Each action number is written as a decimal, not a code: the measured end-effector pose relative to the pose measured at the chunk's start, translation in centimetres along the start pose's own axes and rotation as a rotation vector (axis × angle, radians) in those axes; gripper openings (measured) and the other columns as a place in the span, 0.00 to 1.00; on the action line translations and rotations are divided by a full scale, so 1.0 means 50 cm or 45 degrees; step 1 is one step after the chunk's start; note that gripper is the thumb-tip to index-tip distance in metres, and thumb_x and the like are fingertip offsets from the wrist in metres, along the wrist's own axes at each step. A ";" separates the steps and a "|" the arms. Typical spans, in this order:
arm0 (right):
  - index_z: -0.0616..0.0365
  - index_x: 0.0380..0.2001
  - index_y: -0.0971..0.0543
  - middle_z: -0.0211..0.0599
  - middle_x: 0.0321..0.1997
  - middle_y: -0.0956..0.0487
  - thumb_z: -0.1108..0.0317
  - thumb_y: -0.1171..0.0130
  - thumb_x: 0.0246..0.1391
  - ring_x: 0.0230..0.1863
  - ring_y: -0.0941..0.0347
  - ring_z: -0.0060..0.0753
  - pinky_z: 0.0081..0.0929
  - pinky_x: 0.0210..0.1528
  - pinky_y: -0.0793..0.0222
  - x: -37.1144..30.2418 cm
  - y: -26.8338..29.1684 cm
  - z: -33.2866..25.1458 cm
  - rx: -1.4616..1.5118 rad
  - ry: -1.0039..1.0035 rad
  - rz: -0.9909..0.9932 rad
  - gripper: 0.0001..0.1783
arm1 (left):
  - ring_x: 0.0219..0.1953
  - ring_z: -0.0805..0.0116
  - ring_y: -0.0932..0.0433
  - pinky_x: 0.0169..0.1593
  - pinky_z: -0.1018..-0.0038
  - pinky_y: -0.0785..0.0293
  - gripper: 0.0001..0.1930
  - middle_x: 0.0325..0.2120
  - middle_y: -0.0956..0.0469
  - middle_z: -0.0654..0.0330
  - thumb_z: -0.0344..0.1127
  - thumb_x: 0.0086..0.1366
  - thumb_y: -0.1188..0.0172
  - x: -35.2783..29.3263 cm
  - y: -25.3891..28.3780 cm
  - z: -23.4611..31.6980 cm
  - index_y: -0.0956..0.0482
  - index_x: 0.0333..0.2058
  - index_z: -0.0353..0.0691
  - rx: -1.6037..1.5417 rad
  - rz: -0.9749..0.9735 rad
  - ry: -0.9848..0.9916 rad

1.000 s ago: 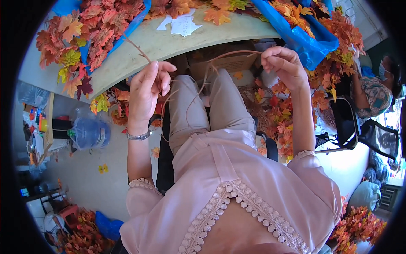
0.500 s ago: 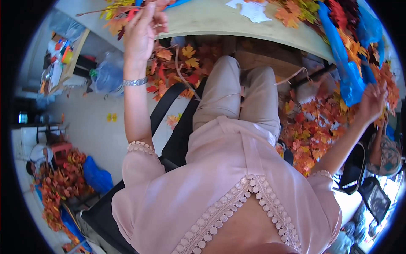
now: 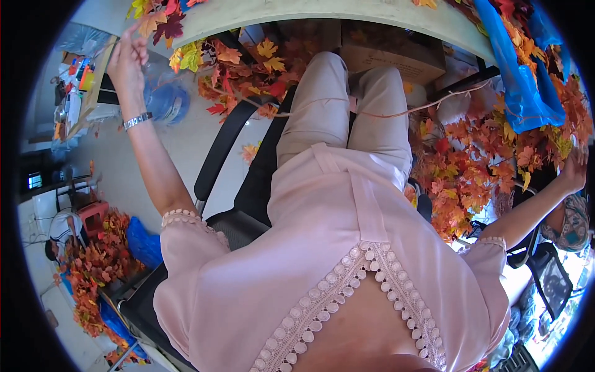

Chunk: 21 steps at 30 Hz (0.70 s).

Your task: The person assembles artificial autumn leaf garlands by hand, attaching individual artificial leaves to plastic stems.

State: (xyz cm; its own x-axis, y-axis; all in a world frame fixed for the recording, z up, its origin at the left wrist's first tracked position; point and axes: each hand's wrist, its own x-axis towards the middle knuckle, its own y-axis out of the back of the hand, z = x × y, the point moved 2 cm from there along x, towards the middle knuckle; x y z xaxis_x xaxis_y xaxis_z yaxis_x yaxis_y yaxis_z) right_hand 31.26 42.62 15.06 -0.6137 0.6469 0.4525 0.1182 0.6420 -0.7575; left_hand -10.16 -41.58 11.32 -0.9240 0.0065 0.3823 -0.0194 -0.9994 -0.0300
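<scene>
Arms flung wide – thin stems (image 3: 396, 116) strung across the lap.
The stems cross in front of the thighs, just short of the bench (image 3: 322, 12), their right part reaching toward the blue bag (image 3: 527, 102). The left hand (image 3: 129, 62) is raised, fingers half curled with the tips near one another; the right hand (image 3: 575, 170) is at the far side below the leaves (image 3: 561, 133), small and blurred. I cannot tell whether either hand is clamped on a stem end. The step in hand looks like drawing the stems out or apart – a judgement from the spread arms. The next move would seem to call for freeing any tangle gently, clear of the leaves and bag.
</scene>
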 end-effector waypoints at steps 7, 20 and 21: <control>0.59 0.29 0.33 0.27 0.25 0.36 0.74 0.47 0.48 0.25 0.41 0.18 0.17 0.29 0.42 -0.126 -0.091 0.096 -0.050 -0.329 0.060 0.06 | 0.15 0.86 0.37 0.18 0.90 0.44 0.12 0.16 0.29 0.69 0.36 0.62 0.55 -0.146 -0.158 -0.001 0.24 0.32 0.37 0.275 -0.495 0.372; 0.61 0.25 0.29 0.25 0.15 0.36 0.58 0.59 0.59 0.15 0.43 0.18 0.17 0.20 0.46 -0.172 -0.377 0.656 -0.418 -0.880 -0.491 0.18 | 0.19 0.72 0.27 0.26 0.74 0.30 0.09 0.17 0.27 0.59 0.34 0.58 0.51 -0.490 -0.171 -0.271 0.27 0.26 0.36 1.508 -1.613 0.185; 0.61 0.25 0.29 0.25 0.15 0.36 0.58 0.59 0.59 0.15 0.43 0.18 0.17 0.20 0.46 -0.169 -0.378 0.666 -0.414 -0.894 -0.505 0.18 | 0.19 0.72 0.27 0.26 0.74 0.30 0.09 0.17 0.27 0.59 0.34 0.58 0.51 -0.487 -0.174 -0.262 0.27 0.26 0.36 1.507 -1.599 0.202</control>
State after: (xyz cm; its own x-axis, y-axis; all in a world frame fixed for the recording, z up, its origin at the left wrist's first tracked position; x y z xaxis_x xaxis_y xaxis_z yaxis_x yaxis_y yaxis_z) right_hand 8.20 11.33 9.86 -0.9838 0.0159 0.1785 -0.0549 0.9212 -0.3851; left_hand 7.50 -32.59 -9.82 -0.5930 0.6680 -0.4497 -0.4968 0.1360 0.8572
